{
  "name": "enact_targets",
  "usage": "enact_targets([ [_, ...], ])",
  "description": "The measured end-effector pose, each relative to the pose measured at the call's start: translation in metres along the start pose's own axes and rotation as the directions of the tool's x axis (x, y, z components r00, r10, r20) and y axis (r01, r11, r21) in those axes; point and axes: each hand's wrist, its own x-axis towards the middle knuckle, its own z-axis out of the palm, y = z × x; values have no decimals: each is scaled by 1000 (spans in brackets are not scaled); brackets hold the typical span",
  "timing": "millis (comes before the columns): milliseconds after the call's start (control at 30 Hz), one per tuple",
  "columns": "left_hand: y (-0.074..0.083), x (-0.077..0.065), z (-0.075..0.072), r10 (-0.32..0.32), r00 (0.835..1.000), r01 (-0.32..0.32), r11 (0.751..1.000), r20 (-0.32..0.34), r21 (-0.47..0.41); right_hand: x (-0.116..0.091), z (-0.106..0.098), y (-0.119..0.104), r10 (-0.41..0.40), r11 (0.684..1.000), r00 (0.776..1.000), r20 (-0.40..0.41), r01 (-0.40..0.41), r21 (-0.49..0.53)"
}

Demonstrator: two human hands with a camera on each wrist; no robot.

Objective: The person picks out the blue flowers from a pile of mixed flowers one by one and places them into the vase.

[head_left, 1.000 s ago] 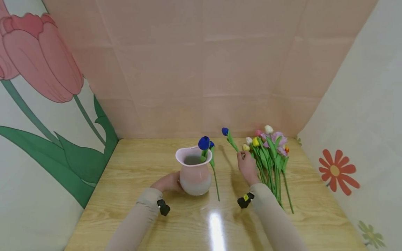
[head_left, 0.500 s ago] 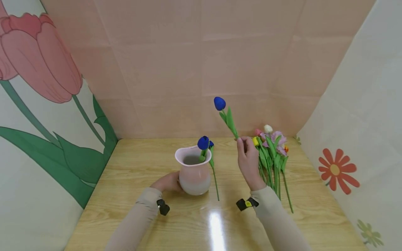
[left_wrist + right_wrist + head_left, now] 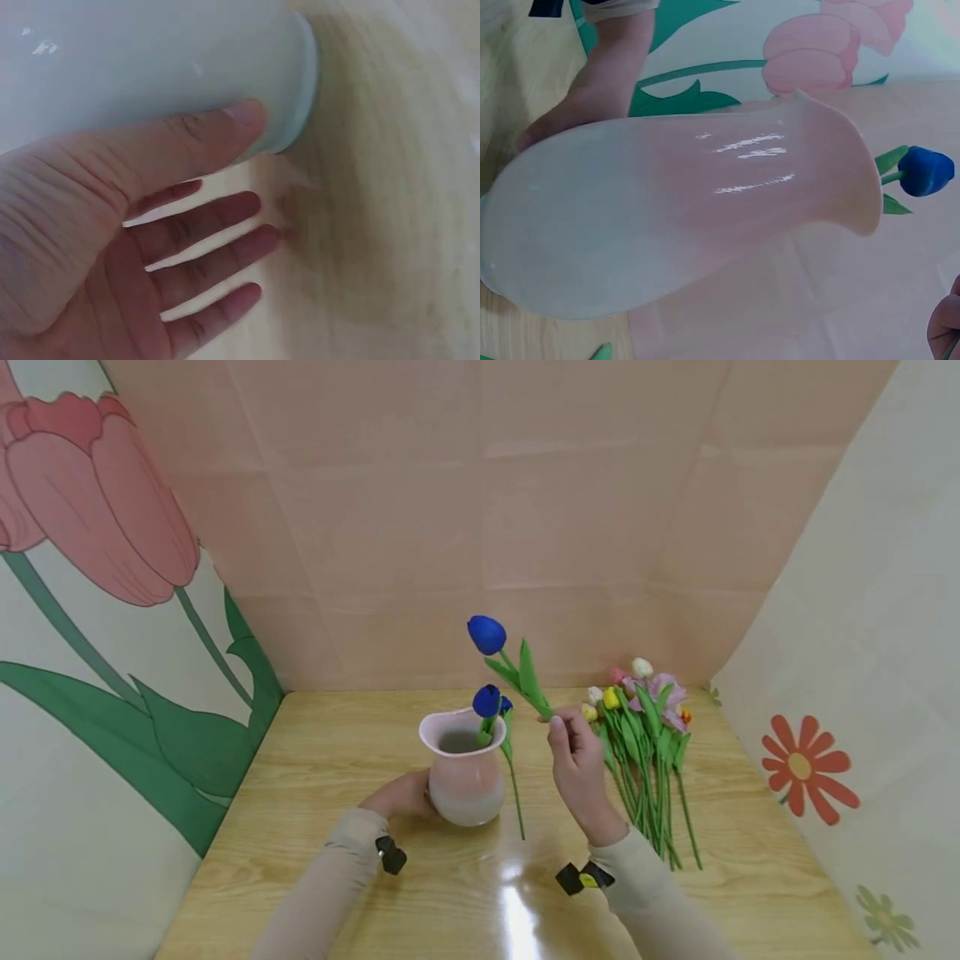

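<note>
A pink-and-white vase (image 3: 467,789) with a flared rim stands on the table. One blue tulip (image 3: 487,702) is in it, its bloom just above the rim. My left hand (image 3: 401,796) is at the vase's lower left side; in the left wrist view its thumb (image 3: 202,139) lies along the vase near the base, and the other fingers stretch out straight, apart from one another. My right hand (image 3: 583,770) pinches the stem of another blue tulip (image 3: 487,636) between thumb and fingers, right of the vase. That bloom tilts left, above the vase's opening.
Lying on the wooden table (image 3: 322,735) just right of the vase is another blue tulip (image 3: 517,802). Farther right is a bunch of artificial flowers (image 3: 645,735) in white, yellow, pink, purple and orange. A pink backdrop (image 3: 480,527) rises behind the table's back edge.
My right hand has lifted the blue tulip from beside the bunch and then brought it left and lower, toward the vase. The left hand and the vase have stayed in place.
</note>
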Motion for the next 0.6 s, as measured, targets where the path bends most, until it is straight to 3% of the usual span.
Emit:
enact_targets([
  [133, 12, -8, -18, -116, 991, 122, 986, -61, 115, -3, 3, 4, -14, 1000, 1000, 5, 14, 0],
  [200, 23, -14, -35, -209, 965, 236, 955, -161, 178, -4, 4, 4, -16, 1000, 1000, 8, 16, -4],
  [267, 38, -21, -57, -276, 913, 337, 925, -302, 174, -4, 5, 5, -14, 1000, 1000, 4, 14, -7],
  [300, 48, -25, -67, -296, 872, 373, 918, -389, 137, -4, 5, 5, -13, 1000, 1000, 1, 13, -10],
  [367, 69, -32, -88, -303, 772, 391, 919, -558, 41, -3, 5, 5, -15, 1000, 1000, -6, 15, -15],
  [433, 93, -40, -103, -250, 668, 288, 955, -701, -65, -3, 5, 5, -17, 1000, 1000, -12, 17, -17],
  [467, 106, -43, -108, -213, 621, 206, 973, -754, -106, -2, 6, 5, -20, 1000, 1000, -13, 19, -15],
  [500, 120, -47, -112, -170, 584, 114, 985, -794, -127, -2, 6, 5, -23, 1000, 1000, -14, 23, -17],
  [533, 133, -50, -115, -119, 560, 17, 991, -820, -132, -2, 6, 5, -23, 1000, 1000, -14, 23, -16],
  [567, 146, -52, -115, -73, 549, -77, 988, -833, -137, -2, 6, 5, -25, 1000, 1000, -14, 25, -17],
  [600, 159, -55, -115, -31, 553, -159, 977, -833, -142, -2, 7, 5, -22, 1000, 1000, -15, 22, -14],
])
